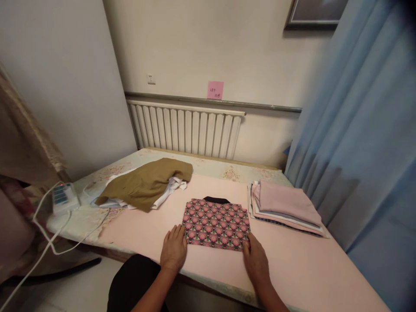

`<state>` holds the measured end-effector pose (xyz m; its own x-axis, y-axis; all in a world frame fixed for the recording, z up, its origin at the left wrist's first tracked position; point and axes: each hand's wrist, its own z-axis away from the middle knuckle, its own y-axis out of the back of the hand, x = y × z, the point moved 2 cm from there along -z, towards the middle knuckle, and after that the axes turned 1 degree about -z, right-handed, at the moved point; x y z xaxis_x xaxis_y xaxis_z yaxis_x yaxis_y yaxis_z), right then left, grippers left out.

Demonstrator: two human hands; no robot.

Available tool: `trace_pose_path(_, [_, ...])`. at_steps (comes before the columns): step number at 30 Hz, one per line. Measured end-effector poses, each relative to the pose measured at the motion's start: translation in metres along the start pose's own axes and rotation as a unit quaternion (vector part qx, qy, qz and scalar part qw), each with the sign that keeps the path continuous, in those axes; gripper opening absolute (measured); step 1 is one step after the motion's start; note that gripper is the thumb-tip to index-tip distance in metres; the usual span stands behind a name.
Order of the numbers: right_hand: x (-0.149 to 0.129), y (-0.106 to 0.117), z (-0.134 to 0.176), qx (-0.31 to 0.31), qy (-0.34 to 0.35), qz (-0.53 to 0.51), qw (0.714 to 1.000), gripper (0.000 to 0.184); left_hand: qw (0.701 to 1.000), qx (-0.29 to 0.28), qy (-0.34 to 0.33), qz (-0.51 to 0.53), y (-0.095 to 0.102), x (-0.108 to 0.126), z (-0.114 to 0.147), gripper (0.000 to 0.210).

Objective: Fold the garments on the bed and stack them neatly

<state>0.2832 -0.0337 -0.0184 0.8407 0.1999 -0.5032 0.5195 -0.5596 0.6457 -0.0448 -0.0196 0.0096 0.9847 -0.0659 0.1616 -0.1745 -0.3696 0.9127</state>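
A folded shirt (217, 223) with a pink floral print lies flat in front of me, its black collar (216, 199) at the far edge. My left hand (174, 248) rests on the pink cloth against the shirt's left edge, fingers stretched out. At the near right corner, my right hand (256, 258) has its thumb and curled fingers on the shirt's edge; part of the fingers is hidden. To the right is a stack of folded clothes (287, 203), a dusty pink one on top. A loose olive garment (146, 184) lies over white clothes at the left.
The pink cloth (299, 264) covers most of the bed, over a floral sheet (231, 173). A power strip (65, 198) with white cables sits at the left edge. A radiator (188, 128) stands behind; a blue curtain (351, 130) hangs along the right.
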Motion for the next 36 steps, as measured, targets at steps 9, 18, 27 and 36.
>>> trace_pose_path(9, [0.000,0.000,0.002,-0.004,0.000,0.007,1.000,0.043,1.000,0.008,-0.008,-0.009,-0.004,-0.001,-0.001,0.043])
trace_pose_path(18, [-0.003,0.003,0.000,-0.007,0.009,0.014,1.000,0.043,1.000,0.022,-0.006,-0.003,-0.006,-0.004,0.000,0.042])
trace_pose_path(27, [-0.002,-0.001,0.000,-0.004,0.014,0.020,1.000,0.043,0.997,0.038,-0.059,0.033,-0.006,0.062,-0.028,0.045])
trace_pose_path(36, [-0.010,0.004,0.001,0.043,0.076,0.063,0.994,0.040,0.990,-0.065,-0.114,0.053,-0.046,0.109,-0.036,0.052])
